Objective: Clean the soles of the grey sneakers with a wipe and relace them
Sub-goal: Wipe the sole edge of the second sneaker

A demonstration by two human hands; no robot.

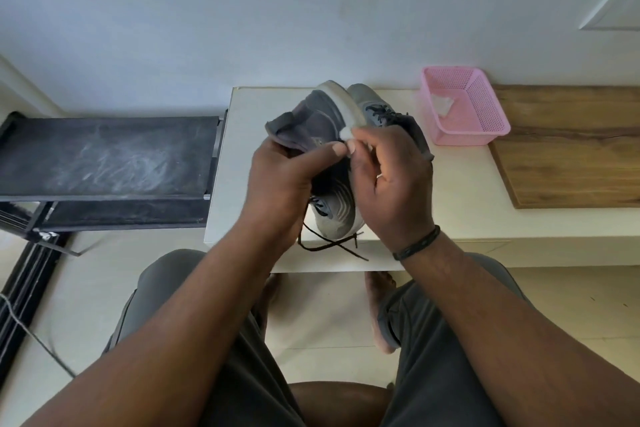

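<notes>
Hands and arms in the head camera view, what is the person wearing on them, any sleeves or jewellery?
Both forearms are bare, with no sleeves in view. The right hand has a thin pale ring on one finger, and a dark band of what looks like several thin cords circles the right wrist. The left hand shows no ring, watch or band.

Held sneaker (320,121): dark grey upper, pale grey sole edge, black lace (332,244).
Second sneaker (377,107), upper centre: grey, dark laces.
Basket (485,128), upper right: pink perforated mesh, white wipe (443,104) inside.
Counter (460,191): white.
Board (568,149), right: brown wood grain.
Rack (104,156), left: black, chalky white smears.
Wall (242,10): pale blue-grey.
</notes>
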